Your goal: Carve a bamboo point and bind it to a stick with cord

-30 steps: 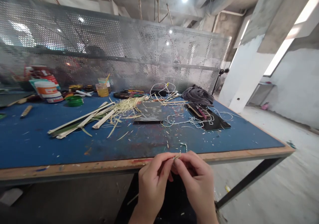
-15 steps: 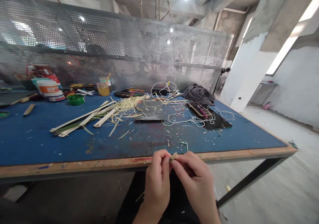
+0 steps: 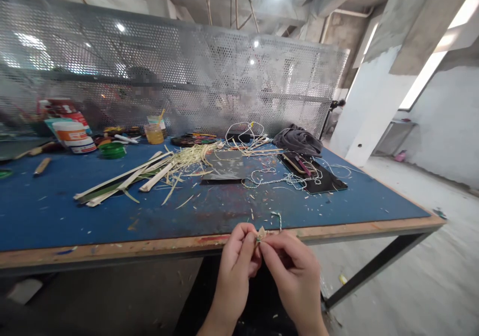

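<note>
Pinched tight between both sets of fingertips: bamboo scrap (image 3: pixel 261 233), at 12 o'clock of left hand (image 3: pixel 236 268), 11 o'clock of right hand (image 3: pixel 297 273). Twine tail (image 3: pixel 277 216) curls toward 1 o'clock over table edge (image 3: pixel 149 249). Possibly tied on; too small to tell.

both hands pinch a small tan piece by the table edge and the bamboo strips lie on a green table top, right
The head view shows the table top is blue, not green. The rest holds: left hand and right hand both pinch the small tan piece by the table edge, and the bamboo strips lie on that top.
</note>
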### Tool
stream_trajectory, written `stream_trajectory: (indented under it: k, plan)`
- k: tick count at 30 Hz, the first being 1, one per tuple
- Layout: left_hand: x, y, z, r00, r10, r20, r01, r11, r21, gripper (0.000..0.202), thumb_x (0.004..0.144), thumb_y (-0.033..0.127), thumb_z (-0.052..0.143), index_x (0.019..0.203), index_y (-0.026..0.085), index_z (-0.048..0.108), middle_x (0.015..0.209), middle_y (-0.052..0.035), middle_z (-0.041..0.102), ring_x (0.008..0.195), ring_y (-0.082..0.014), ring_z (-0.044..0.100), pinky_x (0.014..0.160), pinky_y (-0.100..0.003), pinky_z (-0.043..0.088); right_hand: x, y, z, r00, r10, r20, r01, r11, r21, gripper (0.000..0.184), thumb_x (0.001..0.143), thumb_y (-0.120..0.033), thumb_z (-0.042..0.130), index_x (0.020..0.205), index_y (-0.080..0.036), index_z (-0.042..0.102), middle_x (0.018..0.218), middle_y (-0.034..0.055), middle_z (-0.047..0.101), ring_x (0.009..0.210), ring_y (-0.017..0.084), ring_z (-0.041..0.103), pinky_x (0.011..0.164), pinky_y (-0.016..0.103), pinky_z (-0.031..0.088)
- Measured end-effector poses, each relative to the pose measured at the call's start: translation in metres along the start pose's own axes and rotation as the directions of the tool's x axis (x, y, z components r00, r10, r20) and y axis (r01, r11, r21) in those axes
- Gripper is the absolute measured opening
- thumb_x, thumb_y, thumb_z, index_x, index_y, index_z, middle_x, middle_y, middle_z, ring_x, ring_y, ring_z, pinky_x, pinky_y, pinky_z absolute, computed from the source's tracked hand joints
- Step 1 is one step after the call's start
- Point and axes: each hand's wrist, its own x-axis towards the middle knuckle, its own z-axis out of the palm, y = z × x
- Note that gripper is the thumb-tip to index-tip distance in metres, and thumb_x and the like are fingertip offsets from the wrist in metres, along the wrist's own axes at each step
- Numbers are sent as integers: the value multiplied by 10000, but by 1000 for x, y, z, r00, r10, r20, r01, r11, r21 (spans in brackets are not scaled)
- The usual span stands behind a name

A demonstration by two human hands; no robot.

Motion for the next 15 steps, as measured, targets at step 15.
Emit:
stream_trajectory:
  k: [15]
  plan:
    - [-1, -2, 5, 998, -58, 30, 59, 997, -41, 497, 760, 644, 689, 807, 186, 501, 554, 109, 379, 428, -21, 203, 383, -110, 196, -12, 12, 3, 981, 79, -178, -79, 997, 12, 146, 787, -193, 693, 644, -205, 713, 568, -19, 672, 462, 98, 523, 466, 194, 398]
